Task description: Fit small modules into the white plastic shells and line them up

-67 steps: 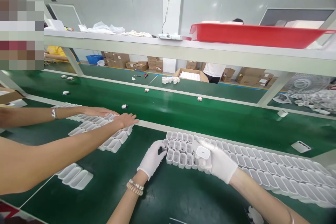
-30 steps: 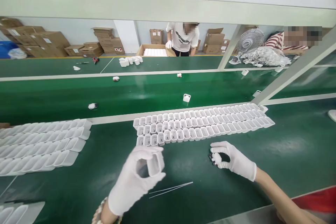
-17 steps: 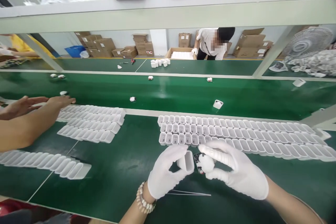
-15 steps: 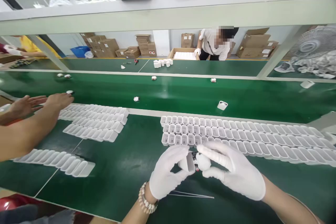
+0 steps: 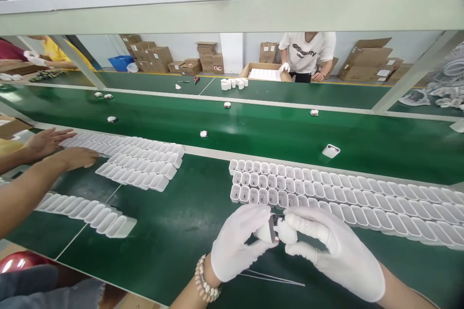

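The left hand (image 5: 242, 243) is gripping a white cup (image 5: 267, 231), while the right hand (image 5: 335, 247) is pinching a round white part (image 5: 287, 232) against its open end, just in front of the cup rows (image 5: 263, 196).

The left hand (image 5: 242, 241), in a white glove with a beaded bracelet (image 5: 206, 280) at its wrist, held a white casing (image 5: 266, 231) on its side, while the gloved right hand (image 5: 331, 251) pinched a rounded white piece with dark parts (image 5: 287, 232) at the casing's open end. Beyond them stood rows of open white housings (image 5: 311, 183) on the green table (image 5: 195, 212), and thin white rods (image 5: 277, 279) lay near the left hand. Across the belt (image 5: 261, 128), a person in a white T-shirt (image 5: 308, 55) had a gloved hand at an open carton (image 5: 250, 68).
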`<action>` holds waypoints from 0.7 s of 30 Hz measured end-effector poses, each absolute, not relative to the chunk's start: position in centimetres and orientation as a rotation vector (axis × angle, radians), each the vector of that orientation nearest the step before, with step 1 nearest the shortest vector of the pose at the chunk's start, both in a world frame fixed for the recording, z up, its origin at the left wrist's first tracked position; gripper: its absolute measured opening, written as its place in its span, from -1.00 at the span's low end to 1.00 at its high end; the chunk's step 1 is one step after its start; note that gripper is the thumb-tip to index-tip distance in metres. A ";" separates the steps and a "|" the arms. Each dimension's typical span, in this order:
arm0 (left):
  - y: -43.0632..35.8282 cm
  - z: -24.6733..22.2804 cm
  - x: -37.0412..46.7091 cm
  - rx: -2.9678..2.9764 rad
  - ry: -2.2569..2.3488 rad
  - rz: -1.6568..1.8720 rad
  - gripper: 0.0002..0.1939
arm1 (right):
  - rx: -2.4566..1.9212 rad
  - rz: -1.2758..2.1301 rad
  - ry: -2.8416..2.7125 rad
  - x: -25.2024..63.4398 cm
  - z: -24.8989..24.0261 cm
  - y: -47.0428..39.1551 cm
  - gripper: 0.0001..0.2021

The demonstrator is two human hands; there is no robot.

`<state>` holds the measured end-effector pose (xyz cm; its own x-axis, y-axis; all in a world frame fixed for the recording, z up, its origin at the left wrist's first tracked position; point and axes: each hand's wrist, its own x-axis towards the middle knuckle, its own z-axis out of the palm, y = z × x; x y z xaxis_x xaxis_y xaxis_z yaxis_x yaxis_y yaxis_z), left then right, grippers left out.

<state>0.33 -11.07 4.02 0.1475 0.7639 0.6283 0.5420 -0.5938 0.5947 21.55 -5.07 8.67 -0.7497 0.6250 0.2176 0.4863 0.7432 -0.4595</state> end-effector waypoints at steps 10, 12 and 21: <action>-11.0 3.3 0.4 2.192 1.264 1.387 -0.39 | -0.794 0.357 -2.632 21.4 8.9 -5.7 -0.76; -11.0 3.4 0.5 2.195 1.254 1.392 -0.39 | -0.811 0.379 -2.634 21.3 9.1 -5.7 -0.80; -11.0 3.3 0.6 2.216 1.267 1.398 -0.41 | -0.739 0.127 -2.621 21.4 8.6 -6.1 -0.72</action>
